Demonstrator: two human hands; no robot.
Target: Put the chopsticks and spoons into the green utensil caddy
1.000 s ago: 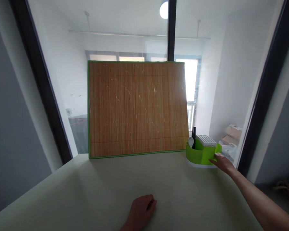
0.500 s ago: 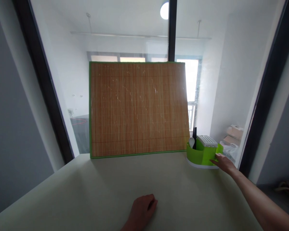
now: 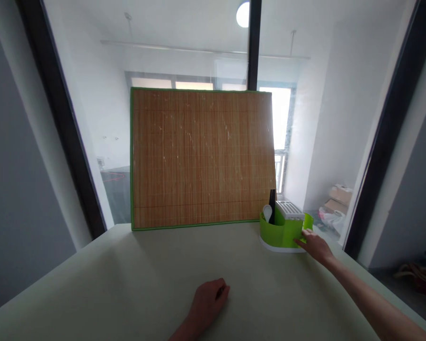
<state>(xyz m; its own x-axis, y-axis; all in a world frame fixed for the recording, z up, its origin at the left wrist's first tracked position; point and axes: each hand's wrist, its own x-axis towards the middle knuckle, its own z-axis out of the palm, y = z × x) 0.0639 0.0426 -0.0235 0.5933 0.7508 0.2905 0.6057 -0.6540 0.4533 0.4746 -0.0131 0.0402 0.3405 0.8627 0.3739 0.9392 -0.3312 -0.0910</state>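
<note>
At the right of the table stands a green utensil holder [image 3: 272, 234] with a white base and a white slotted top. A spoon with a whitish bowl [image 3: 267, 213] and a dark, long-handled utensil [image 3: 271, 206] poke up from its left compartment. My right hand [image 3: 314, 245] grips the holder's right end, thumb at the front; some fingertips are hidden behind it. Near the front middle of the table, my left hand [image 3: 210, 299] rests loosely curled, with nothing seen in it.
A brown bamboo mat [image 3: 202, 156] with green edging stands upright at the back of the pale table [image 3: 145, 279], against the glass. The holder overlaps the mat's lower right corner in view. Boxes and a plastic bag [image 3: 333, 218] lie beyond the glass.
The utensil holder has slid left and slightly nearer, with my right hand on it. My left hand stays curled in almost the same spot. The view has shifted a little.
</note>
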